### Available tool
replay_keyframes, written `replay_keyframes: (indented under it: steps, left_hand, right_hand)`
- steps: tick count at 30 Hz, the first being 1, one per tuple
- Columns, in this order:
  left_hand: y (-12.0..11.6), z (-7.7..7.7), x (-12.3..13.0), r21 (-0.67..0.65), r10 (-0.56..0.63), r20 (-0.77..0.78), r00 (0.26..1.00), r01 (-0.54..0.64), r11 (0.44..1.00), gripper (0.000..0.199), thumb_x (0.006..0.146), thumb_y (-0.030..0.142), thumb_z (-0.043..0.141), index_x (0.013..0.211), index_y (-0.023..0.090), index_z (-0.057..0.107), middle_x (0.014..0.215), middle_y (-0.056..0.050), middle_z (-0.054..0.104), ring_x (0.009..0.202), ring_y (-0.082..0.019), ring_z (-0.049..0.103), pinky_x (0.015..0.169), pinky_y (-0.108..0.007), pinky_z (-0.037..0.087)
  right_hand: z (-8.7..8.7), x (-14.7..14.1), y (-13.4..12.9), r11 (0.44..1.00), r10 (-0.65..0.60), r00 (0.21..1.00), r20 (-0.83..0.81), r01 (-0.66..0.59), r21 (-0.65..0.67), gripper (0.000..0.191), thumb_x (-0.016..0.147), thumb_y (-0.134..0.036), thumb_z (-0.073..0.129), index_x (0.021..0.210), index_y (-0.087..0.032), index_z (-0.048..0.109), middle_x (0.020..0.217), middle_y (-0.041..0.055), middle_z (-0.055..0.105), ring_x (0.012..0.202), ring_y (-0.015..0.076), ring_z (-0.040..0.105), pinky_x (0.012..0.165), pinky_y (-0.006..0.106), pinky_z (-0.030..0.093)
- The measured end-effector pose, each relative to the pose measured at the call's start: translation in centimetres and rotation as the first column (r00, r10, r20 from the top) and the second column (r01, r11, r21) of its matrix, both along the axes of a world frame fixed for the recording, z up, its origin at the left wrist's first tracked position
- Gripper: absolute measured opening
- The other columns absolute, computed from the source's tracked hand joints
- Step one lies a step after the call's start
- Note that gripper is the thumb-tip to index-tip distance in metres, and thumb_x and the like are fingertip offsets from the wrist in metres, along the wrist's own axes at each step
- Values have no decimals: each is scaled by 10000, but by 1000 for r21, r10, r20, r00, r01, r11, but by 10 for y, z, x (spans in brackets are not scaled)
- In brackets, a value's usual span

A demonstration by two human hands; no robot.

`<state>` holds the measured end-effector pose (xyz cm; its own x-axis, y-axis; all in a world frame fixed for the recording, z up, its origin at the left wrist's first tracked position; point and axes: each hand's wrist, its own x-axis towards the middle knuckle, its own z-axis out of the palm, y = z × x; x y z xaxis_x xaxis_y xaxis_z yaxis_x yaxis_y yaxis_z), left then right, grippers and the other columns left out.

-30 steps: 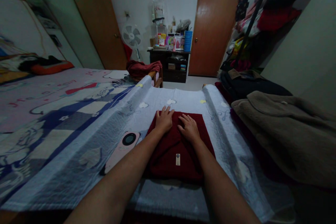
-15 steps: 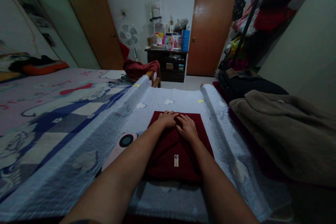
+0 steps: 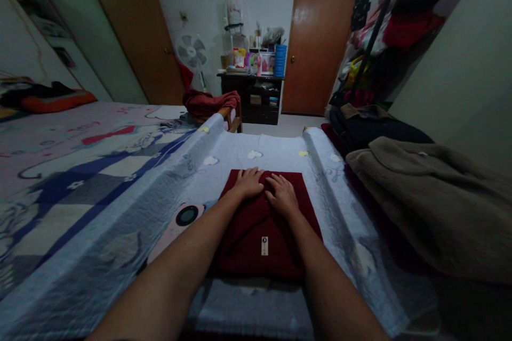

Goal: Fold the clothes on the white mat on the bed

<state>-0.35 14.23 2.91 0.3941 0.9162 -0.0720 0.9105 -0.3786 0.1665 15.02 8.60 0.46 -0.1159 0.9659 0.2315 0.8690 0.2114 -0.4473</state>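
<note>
both hands are lying over the far part of a folded maroon garment, which is resting on a pale blue, heart-patterned cover. the left hand is touching the cloth near its far edge, its fingers partly spread and gently bending; the right hand is resting just beside it, fingers more fanned, thumb pointing inward. neither hand is gripping anything that shows; whether the fingertips are catching a little cloth, i cannot tell.

for flattening this part well, light, even pressure from open fingers is probably serving better than pinching, since soft cloth is likely to be bunching under a hard push. working from the middle outwards, with both hands matching, would be sparing the side edges from skewing. the slanting creases between the hands and the small pale label are asking for the most care. the left forearm is passing close over the pink phone, so a wide leftward sweep would be risking a nudge.
</note>
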Motion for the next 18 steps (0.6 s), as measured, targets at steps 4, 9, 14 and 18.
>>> replay_keyframes:
  steps: [4,9,14,18]
  left_hand:
    - [-12,-3,-4,118,102,26,994,-104,988,595,869,330,395,1450,205,379,1530,-135,368,1425,-283,283,1142,-618,101]
    - [-26,-3,-6,201,236,43,971,-239,950,565,900,330,404,1448,195,390,1548,-150,328,1432,-307,270,1138,-621,141]
    - [-38,-7,-10,249,-38,47,998,25,968,557,914,247,399,1470,222,364,1583,-76,275,1463,-237,208,1184,-484,158]
    - [-41,-15,-12,161,-76,63,995,65,985,541,936,315,384,1475,268,358,1569,-37,315,1458,-277,219,1168,-524,183]
  right_hand:
    - [2,0,-1,1000,0,1000,13,0,7,504,868,-236,511,1371,-256,519,1492,31,438,1401,251,322,1144,428,240]
    - [1,1,-1,1000,-3,999,32,3,14,530,862,-147,446,1375,-262,514,1489,19,442,1393,240,335,1132,419,259]
    - [-1,1,-1,1000,1,999,40,-2,20,516,882,-170,431,1387,-252,502,1495,25,434,1397,237,331,1136,409,255]
    - [0,0,0,1000,1,999,43,-1,13,457,932,-274,431,1382,-249,509,1492,37,439,1397,251,334,1135,426,251]
